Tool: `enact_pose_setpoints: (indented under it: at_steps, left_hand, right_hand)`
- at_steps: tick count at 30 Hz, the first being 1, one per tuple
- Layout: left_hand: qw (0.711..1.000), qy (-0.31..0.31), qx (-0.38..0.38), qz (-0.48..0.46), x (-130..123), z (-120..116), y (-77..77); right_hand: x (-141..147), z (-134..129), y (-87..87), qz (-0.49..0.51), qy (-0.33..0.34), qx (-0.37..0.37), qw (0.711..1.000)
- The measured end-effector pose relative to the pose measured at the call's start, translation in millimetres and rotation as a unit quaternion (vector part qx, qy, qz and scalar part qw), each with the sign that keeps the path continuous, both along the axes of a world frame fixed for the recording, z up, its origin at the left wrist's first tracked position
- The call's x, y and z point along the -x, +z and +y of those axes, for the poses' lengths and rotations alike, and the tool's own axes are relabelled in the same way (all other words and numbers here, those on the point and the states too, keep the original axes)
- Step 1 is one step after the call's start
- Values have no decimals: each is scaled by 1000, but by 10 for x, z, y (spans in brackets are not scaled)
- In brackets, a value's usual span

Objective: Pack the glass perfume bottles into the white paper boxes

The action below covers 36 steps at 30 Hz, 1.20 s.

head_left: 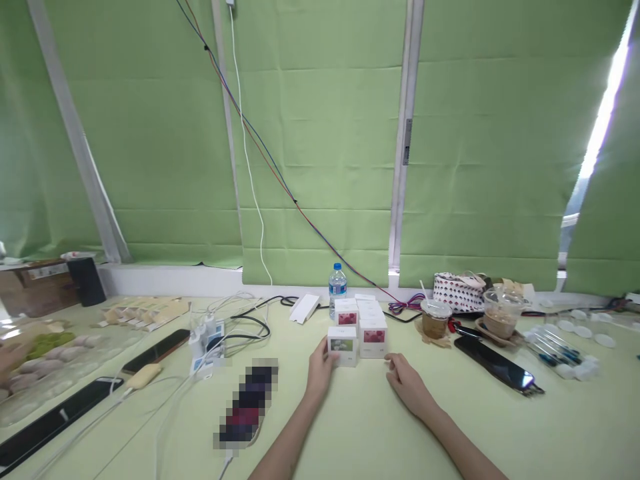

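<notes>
A small white box with a green picture on its front (343,347) stands upright on the table. My left hand (321,369) is closed on its left side, with the thumb at the front edge and the other fingers partly hidden. Right behind it stand more small white boxes, one with a pink flower picture (373,340) on the right and another pink-pictured box (346,312) further back. My right hand (406,381) rests on the table just right of the boxes, holding nothing, its fingers loosely bent and apart.
A water bottle (338,291) stands behind the boxes. To the right are a drink cup (435,321), a second plastic cup (501,313) and a black phone (495,363). Left lie a pixelated phone (249,403), a loaded power strip (207,347) with cables, and an egg-like tray (45,367).
</notes>
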<state>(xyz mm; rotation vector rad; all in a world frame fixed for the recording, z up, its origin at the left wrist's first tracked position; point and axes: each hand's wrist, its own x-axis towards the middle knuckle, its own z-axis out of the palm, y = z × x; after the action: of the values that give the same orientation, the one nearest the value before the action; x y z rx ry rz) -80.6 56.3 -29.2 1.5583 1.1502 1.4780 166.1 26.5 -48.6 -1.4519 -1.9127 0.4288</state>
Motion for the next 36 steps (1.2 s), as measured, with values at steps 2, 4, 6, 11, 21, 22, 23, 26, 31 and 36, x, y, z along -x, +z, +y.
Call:
enact_pose_setpoints:
  at_steps: [2,4,6,11,21,22,23,26,31,36]
  left_hand:
    - [1000,19,-11,5,-45,103,-21]
    - [999,35,-21,10,-82,206,-40]
    - [998,50,-30,15,-103,301,-63]
    - [997,65,-37,33,-93,490,-117]
    - [994,97,-28,47,-89,641,-108]
    - [994,94,-25,45,-88,640,-108]
    - [995,89,-22,41,-87,639,-108]
    - [997,72,-14,32,-82,635,-113]
    - [998,49,10,32,-94,622,-148]
    - [998,-5,24,49,-133,568,-166]
  right_hand:
    - [2,-10,-4,-4,9,3,1000]
    - [5,-19,-6,-7,15,3,1000]
    - [8,-14,-6,-9,13,3,1000]
    - [22,99,34,3,-72,29,997]
    - [96,440,128,-35,-92,27,995]
    - [99,453,123,-41,-89,27,995]
    - [100,463,117,-47,-87,28,995]
    - [92,477,96,-65,-87,35,993]
    - [74,475,65,-88,-86,36,992]
    - [89,444,57,-112,-66,40,991]
